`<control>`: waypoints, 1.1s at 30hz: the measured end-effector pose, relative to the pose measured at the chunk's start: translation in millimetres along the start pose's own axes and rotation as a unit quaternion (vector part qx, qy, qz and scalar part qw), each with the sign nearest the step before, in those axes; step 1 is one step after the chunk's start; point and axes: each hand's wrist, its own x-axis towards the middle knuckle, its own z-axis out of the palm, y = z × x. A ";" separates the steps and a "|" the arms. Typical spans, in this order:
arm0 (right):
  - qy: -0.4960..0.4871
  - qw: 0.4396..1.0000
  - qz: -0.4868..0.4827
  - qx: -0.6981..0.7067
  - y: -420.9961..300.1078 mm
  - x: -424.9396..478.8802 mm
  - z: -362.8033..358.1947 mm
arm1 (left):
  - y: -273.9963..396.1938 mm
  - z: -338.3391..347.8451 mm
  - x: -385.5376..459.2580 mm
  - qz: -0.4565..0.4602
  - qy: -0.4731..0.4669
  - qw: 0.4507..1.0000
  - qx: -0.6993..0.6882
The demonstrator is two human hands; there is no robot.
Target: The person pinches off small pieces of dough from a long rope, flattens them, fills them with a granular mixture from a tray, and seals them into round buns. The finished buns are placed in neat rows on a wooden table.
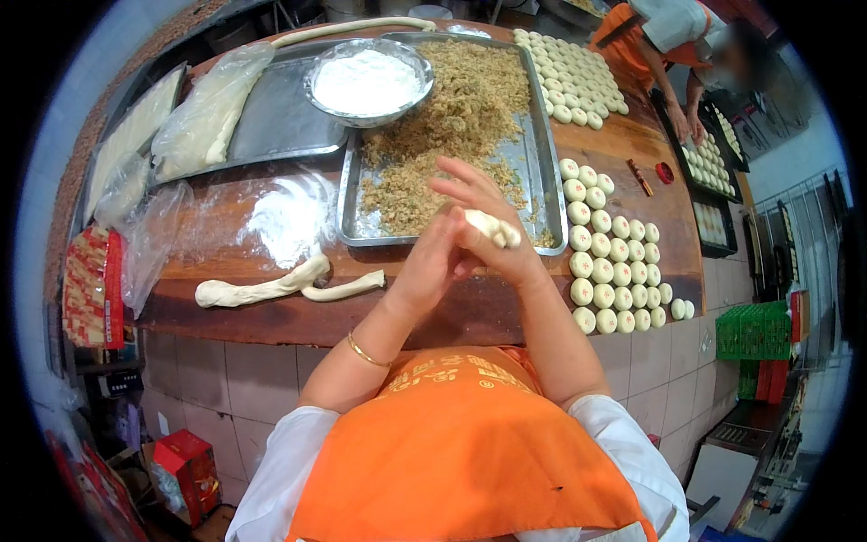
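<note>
My left hand (433,254), below a gold bracelet on the wrist, presses against my right hand over the near edge of the metal tray. A small piece of pale dough (494,229) sits in my right hand (491,210), pinched near the thumb, with that hand's other fingers spread. Beneath lies crumbly brown filling (467,101) in the metal tray (557,203). On the filling and tray rims rests a bowl of white flour (369,82). A strip of dough (261,288) lies on the wooden table at left, beside scattered flour (288,217).
Rows of round pastries with red marks (601,271) stand at right, with more pastries (569,78) behind. A brown stick (639,177) and a red round container (664,173) lie near them. Plastic-wrapped dough (203,112) rests at left. A co-worker's hands (687,129) reach to a black tray of pastries (710,162).
</note>
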 end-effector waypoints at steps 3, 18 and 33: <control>-0.049 0.999 -0.002 -0.009 -0.7 -0.3 -1.1 | -13.0 -14.9 0.3 -0.023 0.007 1.000 0.020; -0.103 0.994 0.015 0.046 -1.2 -3.1 -9.7 | -13.6 -23.9 -4.3 -0.058 -0.046 0.996 0.054; -0.077 0.994 0.031 0.074 10.4 -11.8 -11.4 | -4.5 19.7 -4.4 0.019 0.065 0.995 0.073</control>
